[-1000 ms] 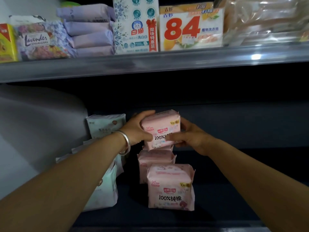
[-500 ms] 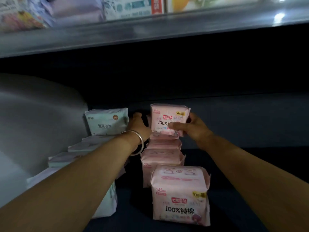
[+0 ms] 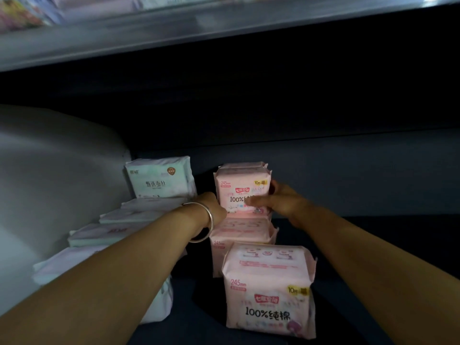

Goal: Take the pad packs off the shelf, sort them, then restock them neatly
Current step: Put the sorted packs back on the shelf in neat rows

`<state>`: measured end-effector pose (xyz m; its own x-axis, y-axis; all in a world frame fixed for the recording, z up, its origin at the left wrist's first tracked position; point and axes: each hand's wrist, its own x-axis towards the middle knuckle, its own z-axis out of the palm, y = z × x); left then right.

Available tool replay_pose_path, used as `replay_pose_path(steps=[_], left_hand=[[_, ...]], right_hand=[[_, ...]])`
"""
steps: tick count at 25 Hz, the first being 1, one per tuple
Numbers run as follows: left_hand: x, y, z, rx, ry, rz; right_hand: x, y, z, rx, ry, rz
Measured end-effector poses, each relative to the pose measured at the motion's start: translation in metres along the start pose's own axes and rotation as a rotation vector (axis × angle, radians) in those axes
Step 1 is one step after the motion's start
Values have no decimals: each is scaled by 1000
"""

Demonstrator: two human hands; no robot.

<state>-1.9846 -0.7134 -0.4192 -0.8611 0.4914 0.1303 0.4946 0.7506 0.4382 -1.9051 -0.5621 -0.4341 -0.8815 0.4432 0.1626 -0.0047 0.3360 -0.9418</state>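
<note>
A row of pink pad packs runs front to back on the dark lower shelf (image 3: 373, 245). The nearest pink pack (image 3: 268, 290) stands upright at the front. Behind it, both hands hold an upright pink pack (image 3: 239, 192) deep in the row: my left hand (image 3: 214, 207), with a silver bangle on the wrist, grips its left lower edge, and my right hand (image 3: 278, 202) holds its right side with the thumb across the front. To the left stands a row of pale green packs (image 3: 159, 181); my left forearm covers the nearer ones.
A grey curved panel (image 3: 57, 175) closes the shelf on the left. The upper shelf's metal edge (image 3: 224, 26) hangs overhead with blurred goods on it. Bare dark shelf lies to the right of the pink row.
The held pink pack has moved further back and down into the row. The camera has tilted down, so the upper shelf's goods have mostly left the view.
</note>
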Motion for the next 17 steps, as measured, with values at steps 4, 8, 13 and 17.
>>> replay_pose_path(steps=[4,8,13,17], left_hand=[[-22,2,-5,150,-22,3],[-60,6,-12,196,-4,48],[-126,13,-24,277,69,172],[-196,12,-15,321,142,166]], right_hand=[[-24,-4,-4,-87,5,39],[-69,-6,-20,-526,75,-5],[-134,-8,-35,-1028,60,-89],[-207,-3,-30,-1107,81,-156]])
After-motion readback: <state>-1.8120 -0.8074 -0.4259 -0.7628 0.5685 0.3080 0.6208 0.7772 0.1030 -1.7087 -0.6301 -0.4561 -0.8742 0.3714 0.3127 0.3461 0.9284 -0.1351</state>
